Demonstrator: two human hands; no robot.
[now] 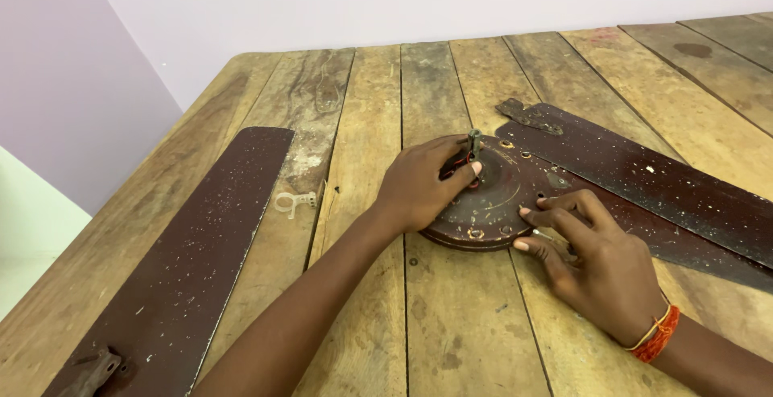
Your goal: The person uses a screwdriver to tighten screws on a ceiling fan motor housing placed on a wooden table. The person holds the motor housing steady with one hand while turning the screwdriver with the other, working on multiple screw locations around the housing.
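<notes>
A round brown ceiling-fan motor housing (499, 196) lies flat on the wooden table (362, 123), with a short metal shaft (474, 142) standing up from its middle. My left hand (419, 188) rests on the housing's left side, thumb pressed against the base of the shaft by some red wires. My right hand (592, 260) touches the housing's near right edge, fingertips pinching at a small part that I cannot make out. Two dark brown fan blades (644, 179) lie to the right of the housing, their inner ends at its rim.
A third loose fan blade (185, 276) lies on the left of the table, its metal bracket at the near end. A small pale plastic clip (295, 201) sits between that blade and my left hand. A wall stands behind the table.
</notes>
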